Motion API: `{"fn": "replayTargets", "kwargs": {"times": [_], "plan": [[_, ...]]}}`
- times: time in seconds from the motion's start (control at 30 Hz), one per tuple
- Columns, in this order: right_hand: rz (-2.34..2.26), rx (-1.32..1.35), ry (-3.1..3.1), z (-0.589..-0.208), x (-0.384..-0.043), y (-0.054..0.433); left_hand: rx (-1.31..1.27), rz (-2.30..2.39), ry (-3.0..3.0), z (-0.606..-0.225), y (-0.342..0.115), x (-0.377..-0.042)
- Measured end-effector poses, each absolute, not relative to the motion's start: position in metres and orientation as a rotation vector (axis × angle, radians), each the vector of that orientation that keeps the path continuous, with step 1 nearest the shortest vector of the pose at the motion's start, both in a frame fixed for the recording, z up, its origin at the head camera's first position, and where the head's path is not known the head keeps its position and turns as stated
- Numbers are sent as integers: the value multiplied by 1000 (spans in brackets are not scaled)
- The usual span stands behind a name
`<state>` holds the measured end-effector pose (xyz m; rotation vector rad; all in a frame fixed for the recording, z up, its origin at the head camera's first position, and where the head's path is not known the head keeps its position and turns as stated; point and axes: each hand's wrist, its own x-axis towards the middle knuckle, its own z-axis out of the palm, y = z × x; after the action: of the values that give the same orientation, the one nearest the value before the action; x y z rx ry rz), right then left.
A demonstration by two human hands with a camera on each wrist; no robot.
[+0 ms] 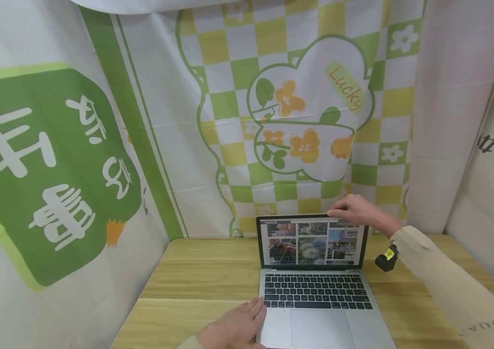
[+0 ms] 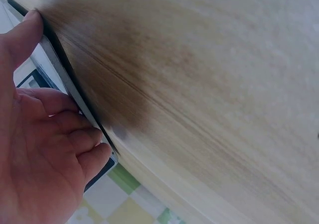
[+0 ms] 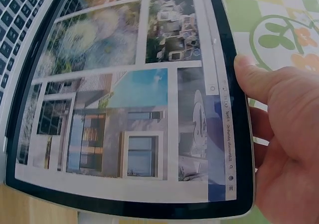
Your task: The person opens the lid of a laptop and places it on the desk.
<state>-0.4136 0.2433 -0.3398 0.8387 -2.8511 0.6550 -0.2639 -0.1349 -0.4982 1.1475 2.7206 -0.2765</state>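
A silver laptop (image 1: 275, 327) stands unfolded on the wooden table, its black-framed screen (image 1: 312, 242) lit with a grid of pictures. My right hand (image 1: 364, 213) pinches the top edge of the screen near its right corner. In the right wrist view, the thumb (image 3: 249, 77) lies on the front of the frame and the other fingers go behind it, partly hidden. My left hand (image 1: 235, 322) rests against the left side of the laptop base. Seen from the left wrist, its thumb and fingertips touch the base's edge, the fingers (image 2: 79, 139) slightly bent.
The wooden table (image 1: 203, 271) extends to both sides of the laptop. Behind it hangs a green and yellow checked cloth (image 1: 229, 102), with printed cloth (image 1: 151, 87) at the sides. A small black object with a yellow patch (image 1: 386, 260) shows beside the right cuff.
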Motion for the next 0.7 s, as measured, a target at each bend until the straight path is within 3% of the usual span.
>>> {"fn": "replayTargets", "kwargs": {"times": [0.7], "plan": [[633, 765, -2912, -341, -420, 247, 1180, -339, 2753, -493, -134, -258]]}}
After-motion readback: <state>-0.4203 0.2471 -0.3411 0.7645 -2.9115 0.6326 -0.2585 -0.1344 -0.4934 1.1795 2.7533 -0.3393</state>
